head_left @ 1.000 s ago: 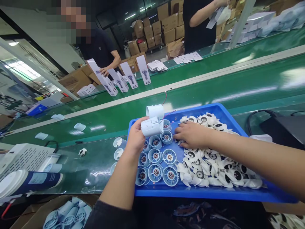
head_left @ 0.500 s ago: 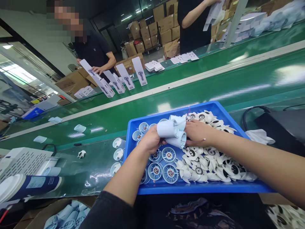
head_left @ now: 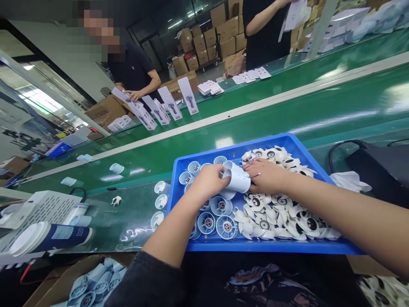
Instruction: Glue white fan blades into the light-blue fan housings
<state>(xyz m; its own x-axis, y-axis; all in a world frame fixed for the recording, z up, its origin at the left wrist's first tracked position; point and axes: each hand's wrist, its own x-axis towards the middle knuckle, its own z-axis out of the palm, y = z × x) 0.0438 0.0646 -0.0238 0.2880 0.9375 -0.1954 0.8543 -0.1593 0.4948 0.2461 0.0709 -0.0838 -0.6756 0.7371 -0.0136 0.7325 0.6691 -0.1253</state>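
Over the blue tray [head_left: 275,246], my left hand [head_left: 209,181] is closed around the open ends of light-blue cylindrical fan housings [head_left: 238,179], held tilted as a small bundle. My right hand [head_left: 265,175] is at the other end of the bundle with its fingers curled against it; its fingertips are partly hidden. Below and left of my hands, more housings [head_left: 226,227] stand in the tray, red-and-silver motor parts showing inside. White fan blades [head_left: 283,221] with dark or pale hubs lie piled in the right half of the tray, under and around my right hand.
Several housings with white blades [head_left: 160,201] stand left of the tray. A loose fan blade [head_left: 116,201] and a paper cup [head_left: 51,238] lie farther left. Housings fill a carton [head_left: 92,283] below. Beyond the green belt [head_left: 255,119], two people handle white boxes [head_left: 188,96].
The bundle of housings has turned in my hands, so the open ends now face my left hand. My left hand has shifted slightly up and right. The view has moved a little.
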